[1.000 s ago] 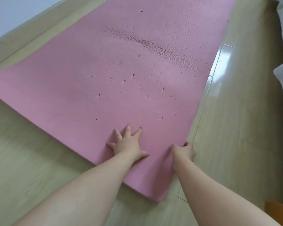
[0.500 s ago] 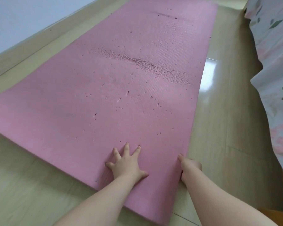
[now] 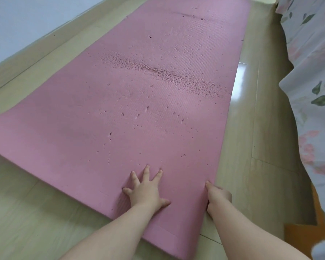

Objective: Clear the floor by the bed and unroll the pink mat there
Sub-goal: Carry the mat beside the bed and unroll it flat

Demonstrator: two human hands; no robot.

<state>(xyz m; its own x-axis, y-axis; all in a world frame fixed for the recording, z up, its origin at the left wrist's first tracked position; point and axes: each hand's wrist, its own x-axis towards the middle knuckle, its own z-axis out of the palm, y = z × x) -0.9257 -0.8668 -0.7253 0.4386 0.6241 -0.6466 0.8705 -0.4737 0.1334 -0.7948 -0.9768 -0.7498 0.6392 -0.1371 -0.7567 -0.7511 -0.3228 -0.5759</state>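
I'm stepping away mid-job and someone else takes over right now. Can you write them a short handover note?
Left hand: open, fingers spread, pressing flat on the pink mat close to its near end.
Right hand: grips the mat's right edge, thumb on top.
Mat: lies unrolled on the wooden floor, alongside the flowered bed cover. A wrinkled patch crosses its middle.
Done: the mat is rolled out by the bed.
Left: probably just square up and flatten the near end, then let go.
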